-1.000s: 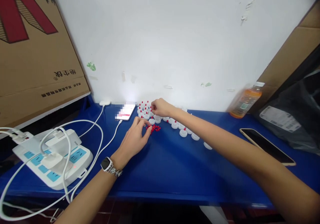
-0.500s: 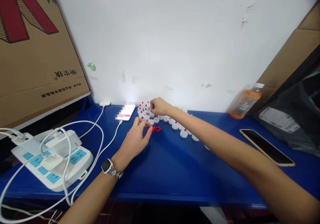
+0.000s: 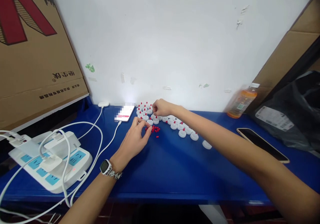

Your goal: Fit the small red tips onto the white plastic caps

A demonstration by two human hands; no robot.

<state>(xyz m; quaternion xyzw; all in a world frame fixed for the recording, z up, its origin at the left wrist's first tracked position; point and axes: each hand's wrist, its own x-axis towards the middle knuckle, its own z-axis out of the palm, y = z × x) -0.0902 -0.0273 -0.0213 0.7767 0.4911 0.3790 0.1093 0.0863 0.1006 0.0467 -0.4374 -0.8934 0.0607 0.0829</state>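
Right hand [image 3: 162, 107] shifted, pinched over white caps [image 3: 175, 125]; left hand [image 3: 135, 139] pinches red pegs [image 3: 155, 129]

glossy blue table [image 3: 175, 170]; white plastic caps [image 3: 182, 133]; matt cardboard box [image 3: 30, 50].

A blue table [image 3: 175, 170] runs along the white wall. On it lie a cluster of white caps [image 3: 175, 125], a small heap of red pellets [image 3: 155, 129], a white power strip [image 3: 53, 162] with cables, a lit phone [image 3: 125, 113], a dark phone [image 3: 262, 144], an orange bottle [image 3: 241, 102] and a black bag [image 3: 292, 114].
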